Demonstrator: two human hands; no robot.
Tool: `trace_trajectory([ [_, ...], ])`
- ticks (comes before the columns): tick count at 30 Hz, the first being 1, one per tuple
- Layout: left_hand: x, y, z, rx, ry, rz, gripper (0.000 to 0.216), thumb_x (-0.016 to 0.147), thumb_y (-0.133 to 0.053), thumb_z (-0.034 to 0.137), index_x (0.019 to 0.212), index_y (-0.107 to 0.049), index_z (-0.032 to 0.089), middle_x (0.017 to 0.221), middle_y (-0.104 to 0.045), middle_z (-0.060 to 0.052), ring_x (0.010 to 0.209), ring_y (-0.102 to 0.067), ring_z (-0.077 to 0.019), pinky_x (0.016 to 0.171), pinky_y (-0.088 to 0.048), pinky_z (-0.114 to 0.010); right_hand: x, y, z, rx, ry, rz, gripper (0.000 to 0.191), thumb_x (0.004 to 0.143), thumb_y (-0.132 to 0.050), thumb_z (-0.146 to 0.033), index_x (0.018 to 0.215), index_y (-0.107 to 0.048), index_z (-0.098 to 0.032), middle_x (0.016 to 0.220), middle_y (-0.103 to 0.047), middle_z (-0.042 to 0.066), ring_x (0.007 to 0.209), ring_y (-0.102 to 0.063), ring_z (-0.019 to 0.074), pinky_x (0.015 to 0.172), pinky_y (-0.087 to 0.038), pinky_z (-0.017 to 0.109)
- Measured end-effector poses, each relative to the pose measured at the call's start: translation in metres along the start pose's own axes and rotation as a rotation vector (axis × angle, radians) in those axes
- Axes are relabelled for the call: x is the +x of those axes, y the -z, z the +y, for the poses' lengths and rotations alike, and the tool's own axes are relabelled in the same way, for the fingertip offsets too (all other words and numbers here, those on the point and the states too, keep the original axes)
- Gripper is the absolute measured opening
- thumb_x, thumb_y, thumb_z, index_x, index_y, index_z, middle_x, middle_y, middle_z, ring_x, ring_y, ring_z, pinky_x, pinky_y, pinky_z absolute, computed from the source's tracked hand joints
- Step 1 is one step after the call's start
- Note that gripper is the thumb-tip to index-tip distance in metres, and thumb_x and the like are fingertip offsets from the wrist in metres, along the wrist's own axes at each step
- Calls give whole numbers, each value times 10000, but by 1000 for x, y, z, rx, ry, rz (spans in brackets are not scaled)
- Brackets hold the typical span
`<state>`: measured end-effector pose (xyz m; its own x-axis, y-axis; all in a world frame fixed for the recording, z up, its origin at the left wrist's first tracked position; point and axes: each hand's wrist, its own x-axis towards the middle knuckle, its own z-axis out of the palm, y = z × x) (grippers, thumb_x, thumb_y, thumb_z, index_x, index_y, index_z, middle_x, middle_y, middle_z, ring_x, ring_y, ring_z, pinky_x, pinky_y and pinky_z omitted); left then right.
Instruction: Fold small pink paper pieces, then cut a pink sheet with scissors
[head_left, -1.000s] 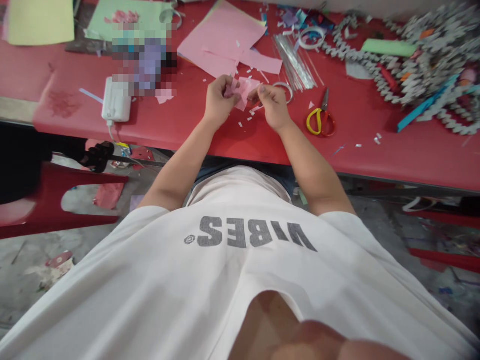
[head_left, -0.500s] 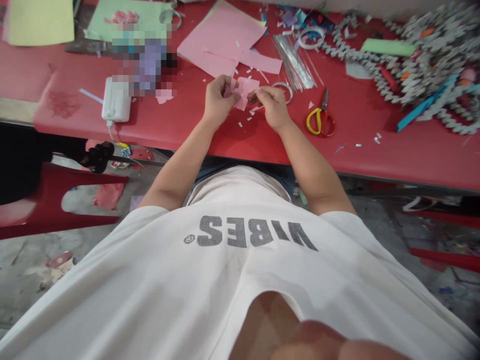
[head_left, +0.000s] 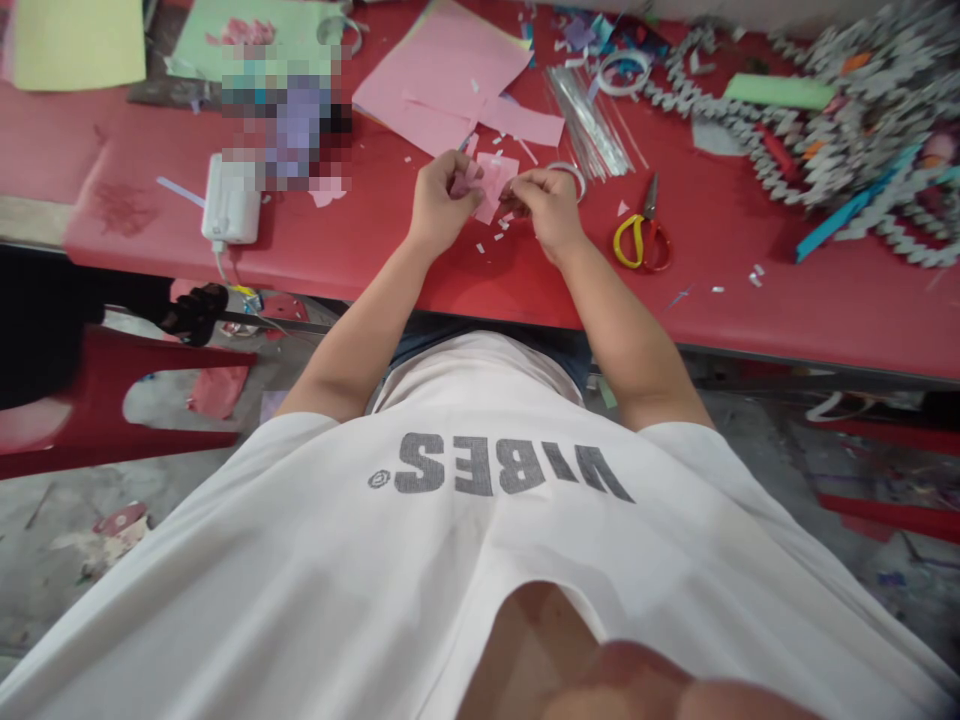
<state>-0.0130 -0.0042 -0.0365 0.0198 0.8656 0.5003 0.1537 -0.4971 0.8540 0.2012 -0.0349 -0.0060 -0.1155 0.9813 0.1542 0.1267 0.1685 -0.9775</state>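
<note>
A small pink paper piece (head_left: 491, 183) is held above the red table (head_left: 787, 290) between both hands. My left hand (head_left: 439, 205) is closed, pinching the paper's left side. My right hand (head_left: 547, 205) is closed too, fingertips pinching its right edge. Tiny paper scraps (head_left: 491, 238) lie on the table just below the hands. A tape ring (head_left: 571, 175) sits right behind my right hand.
Yellow-and-red scissors (head_left: 640, 240) lie right of my right hand. Pink paper sheets (head_left: 442, 75), clear strips (head_left: 589, 125) and a grey folded-paper chain (head_left: 825, 130) fill the back. A white power bank (head_left: 231, 200) lies left. A red chair (head_left: 112, 400) stands below left.
My hands have shifted very slightly while working the pink paper; my right fingers have moved a little closer to the left hand. Nothing else has moved.
</note>
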Motion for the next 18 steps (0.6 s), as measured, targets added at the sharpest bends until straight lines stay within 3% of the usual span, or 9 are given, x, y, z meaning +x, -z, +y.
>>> trace_trajectory([
  [4, 0, 2, 10, 58, 27, -32, 405, 866, -981, 605, 914, -663, 358, 668, -440, 47, 701, -365, -180, 682, -322, -408, 1, -1, 4, 99, -11, -9, 707, 850, -761, -1016, 805, -787, -311, 844, -832, 48, 859, -854, 315, 889, -755, 514],
  [9, -1, 0, 18, 71, 44, -53, 521, 831, -943, 793, 934, -648, 375, 664, -437, 48, 709, -336, -179, 684, -299, -403, 1, 0, 4, 49, -44, -15, 758, 728, -839, -1067, 781, -764, -315, 875, -861, 43, 898, -852, 321, 1004, -776, 538],
  [12, -1, 1, 24, 86, 43, -51, 548, 814, -954, 797, 835, -602, 378, 623, -411, 36, 695, -349, -205, 663, -290, -423, 1, 1, 4, 23, -37, -1, 696, 786, -855, -1005, 789, -780, -313, 827, -844, 36, 843, -824, 305, 1022, -774, 544],
  [15, -2, 2, 25, 131, 23, -115, 535, 944, -891, 751, 791, -559, 361, 592, -379, 26, 736, -403, -214, 679, -335, -414, 1, 1, 5, 35, -26, -12, 577, 869, -878, -880, 793, -784, -316, 795, -827, 24, 781, -802, 282, 952, -771, 524],
  [18, -3, 1, 17, 55, -32, -56, 419, 911, -960, 593, 864, -639, 327, 668, -477, 41, 715, -418, -186, 697, -355, -394, 1, 1, 7, 78, 4, -27, 406, 935, -884, -681, 804, -793, -308, 795, -815, 11, 750, -797, 256, 870, -745, 477],
])
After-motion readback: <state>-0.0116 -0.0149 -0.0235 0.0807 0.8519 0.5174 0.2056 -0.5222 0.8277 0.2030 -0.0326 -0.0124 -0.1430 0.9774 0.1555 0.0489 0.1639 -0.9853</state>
